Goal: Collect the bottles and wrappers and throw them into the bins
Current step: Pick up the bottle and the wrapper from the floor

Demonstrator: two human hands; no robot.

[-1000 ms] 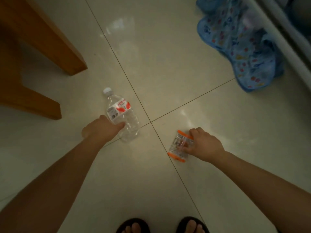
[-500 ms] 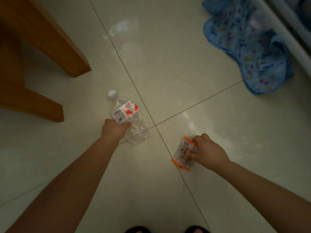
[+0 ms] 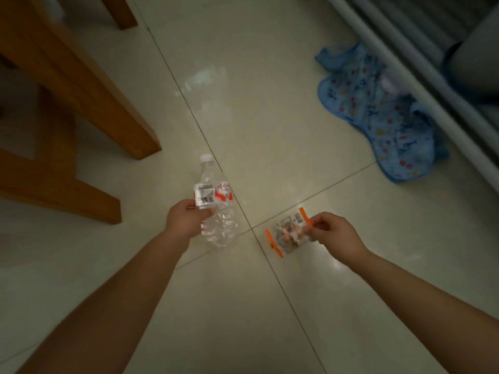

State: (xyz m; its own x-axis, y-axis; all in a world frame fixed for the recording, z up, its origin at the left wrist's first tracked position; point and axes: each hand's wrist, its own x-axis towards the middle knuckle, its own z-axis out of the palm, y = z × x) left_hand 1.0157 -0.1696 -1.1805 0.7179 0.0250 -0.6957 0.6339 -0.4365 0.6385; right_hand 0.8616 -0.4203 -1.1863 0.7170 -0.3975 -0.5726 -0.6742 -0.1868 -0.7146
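My left hand (image 3: 187,221) grips a clear plastic bottle (image 3: 216,201) with a white cap and a red and white label, held above the pale tiled floor. Its cap points away from me. To the right, my right hand (image 3: 333,234) pinches a small clear wrapper (image 3: 287,234) with orange edges by its upper corner. The wrapper hangs off the floor beside the bottle, and the two do not touch.
Wooden furniture legs (image 3: 89,103) stand at the left. A blue patterned cloth (image 3: 378,117) lies on the floor at the right, next to a white rail (image 3: 405,76). A grey rounded object (image 3: 475,58) sits at the far right. No bin is in view.
Both hands closed on the bottle and the wrapper and lifted them off the floor. The view has tilted up, so my feet are out of frame.
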